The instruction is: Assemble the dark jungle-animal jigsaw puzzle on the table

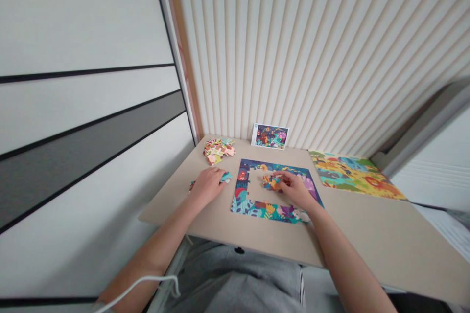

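Note:
My left hand [208,185] is low over the left side of the table, its fingers and thumb curled around a teal jigsaw piece [226,177]. Darker loose pieces [191,185] peek out on its other side. My right hand [294,189] reaches into the gap of a partly assembled jigsaw puzzle [241,202], whose colourful border surrounds bare tabletop. Its bent fingers pinch the edge of an orange and blue jigsaw piece cluster [270,183] lying in that gap. The fingertips partly cover the cluster, so its right end is hidden.
A heap of loose jigsaw pieces [218,150] lies at the back left. Against the pleated curtain [271,49] leans a picture card [270,136]. A yellow and green animal puzzle [354,174] lies on the right of the beige table [370,234]. A white cable [147,279] crosses my left forearm.

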`<state>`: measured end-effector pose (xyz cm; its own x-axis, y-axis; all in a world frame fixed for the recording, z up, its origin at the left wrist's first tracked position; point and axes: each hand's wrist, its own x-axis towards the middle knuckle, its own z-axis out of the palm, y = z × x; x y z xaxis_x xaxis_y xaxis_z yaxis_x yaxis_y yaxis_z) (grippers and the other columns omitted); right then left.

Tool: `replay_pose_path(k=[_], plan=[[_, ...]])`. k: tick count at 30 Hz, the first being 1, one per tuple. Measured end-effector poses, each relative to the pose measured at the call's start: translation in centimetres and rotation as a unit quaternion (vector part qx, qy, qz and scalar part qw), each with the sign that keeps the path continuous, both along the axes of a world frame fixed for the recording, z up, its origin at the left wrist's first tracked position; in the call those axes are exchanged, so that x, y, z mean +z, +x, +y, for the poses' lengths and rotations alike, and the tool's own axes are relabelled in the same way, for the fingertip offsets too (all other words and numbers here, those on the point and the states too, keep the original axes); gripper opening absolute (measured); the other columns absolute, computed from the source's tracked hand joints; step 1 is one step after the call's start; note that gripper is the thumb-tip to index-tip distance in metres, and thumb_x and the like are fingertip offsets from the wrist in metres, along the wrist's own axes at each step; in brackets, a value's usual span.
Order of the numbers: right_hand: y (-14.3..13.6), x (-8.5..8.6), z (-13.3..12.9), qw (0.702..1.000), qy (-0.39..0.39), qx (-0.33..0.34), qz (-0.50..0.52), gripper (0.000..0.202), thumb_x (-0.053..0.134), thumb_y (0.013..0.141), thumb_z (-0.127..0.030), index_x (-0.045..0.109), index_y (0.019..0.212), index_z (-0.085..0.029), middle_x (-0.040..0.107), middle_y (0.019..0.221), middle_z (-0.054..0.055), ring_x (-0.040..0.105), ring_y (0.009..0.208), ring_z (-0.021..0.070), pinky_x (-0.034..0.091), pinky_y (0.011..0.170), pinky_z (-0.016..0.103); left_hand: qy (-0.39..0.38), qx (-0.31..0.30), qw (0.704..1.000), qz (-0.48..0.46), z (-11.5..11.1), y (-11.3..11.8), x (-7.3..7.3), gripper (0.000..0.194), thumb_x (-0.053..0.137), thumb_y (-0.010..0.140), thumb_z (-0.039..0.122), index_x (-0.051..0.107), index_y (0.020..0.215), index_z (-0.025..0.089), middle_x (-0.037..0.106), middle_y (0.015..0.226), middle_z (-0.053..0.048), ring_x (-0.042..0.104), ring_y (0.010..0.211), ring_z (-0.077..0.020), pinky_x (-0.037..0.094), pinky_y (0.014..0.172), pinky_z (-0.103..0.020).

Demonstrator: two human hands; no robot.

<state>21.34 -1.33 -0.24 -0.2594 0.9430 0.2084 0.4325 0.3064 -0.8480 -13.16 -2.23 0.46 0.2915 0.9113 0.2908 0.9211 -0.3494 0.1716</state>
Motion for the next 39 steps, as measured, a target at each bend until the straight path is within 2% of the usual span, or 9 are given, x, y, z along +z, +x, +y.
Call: replay_pose_path(k=[6, 12, 15, 19, 23, 27, 31, 36, 39], plan=[[-0.3, 0.4, -0.5, 0.998, -0.036, 0.036, 0.023, 0.042, 0.053, 0.079, -0.020, 0.065, 0.119, -0.019, 0.063, 0.071, -0.002, 0.052, 0.058, 0.0126, 0.037, 0.053, 0.023, -0.019, -0.001, 0.999, -0.032, 0.4, -1.0, -0.7, 0.041, 0.072, 0.085, 0.034, 0.065, 0.123, 0.020, 0.066, 0.121, -0.011, 0.060, 0.115, -0.0279, 0.044, 0.102, -0.038], [-2.5, 1.7, -3.0, 0.961, -0.132, 0.230, 0.077, 0.045, 0.059, 0.081, -0.024, 0.067, 0.125, -0.023, 0.072, 0.115, 0.006, 0.064, 0.079, 0.0162, 0.048, 0.064, 0.025, -0.042, -0.010, 0.995, -0.095, 0.5, -2.0, -1.0, 0.049, 0.078, 0.078, 0.033, 0.065, 0.123, 0.017, 0.061, 0.127, -0.013, 0.056, 0.124, -0.0299, 0.044, 0.107, -0.040], [-2.9, 2.2, -3.4, 0.957, -0.122, 0.260, 0.043, 0.042, 0.060, 0.079, -0.022, 0.072, 0.120, -0.023, 0.074, 0.107, 0.004, 0.062, 0.074, 0.0159, 0.048, 0.061, 0.024, -0.038, -0.006, 0.994, -0.106, 0.6, -2.0, -1.1, 0.048, 0.078, 0.079, 0.030, 0.064, 0.124, 0.018, 0.061, 0.126, -0.012, 0.057, 0.123, -0.0292, 0.044, 0.107, -0.041], [-2.7, 2.7, -3.4, 0.964, -0.091, 0.250, 0.001, 0.039, 0.058, 0.081, -0.020, 0.074, 0.117, -0.022, 0.073, 0.088, 0.001, 0.055, 0.059, 0.0115, 0.041, 0.053, 0.021, -0.024, -0.018, 0.993, -0.113, 0.4, -1.7, -1.2, 0.046, 0.076, 0.081, 0.027, 0.063, 0.125, 0.020, 0.061, 0.123, -0.011, 0.057, 0.121, -0.0272, 0.044, 0.107, -0.041], [-2.5, 3.0, -3.5, 0.969, -0.055, 0.236, -0.043, 0.032, 0.060, 0.086, -0.025, 0.076, 0.113, -0.023, 0.074, 0.086, 0.001, 0.053, 0.056, 0.0112, 0.040, 0.052, 0.022, -0.012, -0.015, 0.989, -0.144, -0.1, -1.1, -0.5, 0.046, 0.073, 0.083, 0.025, 0.061, 0.127, 0.021, 0.058, 0.124, -0.009, 0.058, 0.118, -0.0255, 0.045, 0.107, -0.040], [-2.4, 2.7, -3.4, 0.979, -0.009, 0.190, -0.079, 0.028, 0.065, 0.088, -0.035, 0.077, 0.111, -0.024, 0.076, 0.095, 0.004, 0.056, 0.058, 0.0128, 0.043, 0.054, 0.024, 0.002, -0.037, 0.980, -0.196, -1.1, 0.7, 0.7, 0.049, 0.070, 0.085, 0.022, 0.058, 0.132, 0.024, 0.055, 0.127, -0.007, 0.057, 0.120, -0.0240, 0.045, 0.108, -0.039], [-2.6, 2.5, -3.2, 0.989, 0.046, 0.121, -0.070, 0.031, 0.062, 0.092, -0.044, 0.077, 0.109, -0.022, 0.076, 0.097, 0.006, 0.057, 0.062, 0.0139, 0.044, 0.058, 0.025, 0.021, -0.085, 0.968, -0.237, -2.5, 4.2, 1.6, 0.051, 0.072, 0.084, 0.021, 0.056, 0.133, 0.025, 0.055, 0.123, -0.007, 0.056, 0.120, -0.0242, 0.046, 0.108, -0.040], [-3.3, 2.2, -3.6, 0.989, -0.026, 0.143, -0.002, 0.040, 0.053, 0.096, -0.054, 0.075, 0.100, -0.020, 0.072, 0.081, 0.004, 0.056, 0.057, 0.0141, 0.043, 0.052, 0.025, 0.035, -0.106, 0.949, -0.295, -4.1, 9.6, 0.9, 0.054, 0.072, 0.084, 0.017, 0.055, 0.134, 0.027, 0.053, 0.123, -0.008, 0.057, 0.119, -0.0242, 0.048, 0.107, -0.041], [-3.5, 1.7, -3.5, 0.992, -0.044, 0.114, 0.021, 0.043, 0.053, 0.095, -0.057, 0.071, 0.087, -0.020, 0.064, 0.066, 0.001, 0.053, 0.053, 0.0136, 0.041, 0.048, 0.024, 0.038, -0.118, 0.941, -0.315, -4.6, 11.5, -0.1, 0.055, 0.069, 0.086, 0.014, 0.053, 0.136, 0.028, 0.051, 0.126, -0.009, 0.057, 0.120, -0.0248, 0.050, 0.105, -0.041]])
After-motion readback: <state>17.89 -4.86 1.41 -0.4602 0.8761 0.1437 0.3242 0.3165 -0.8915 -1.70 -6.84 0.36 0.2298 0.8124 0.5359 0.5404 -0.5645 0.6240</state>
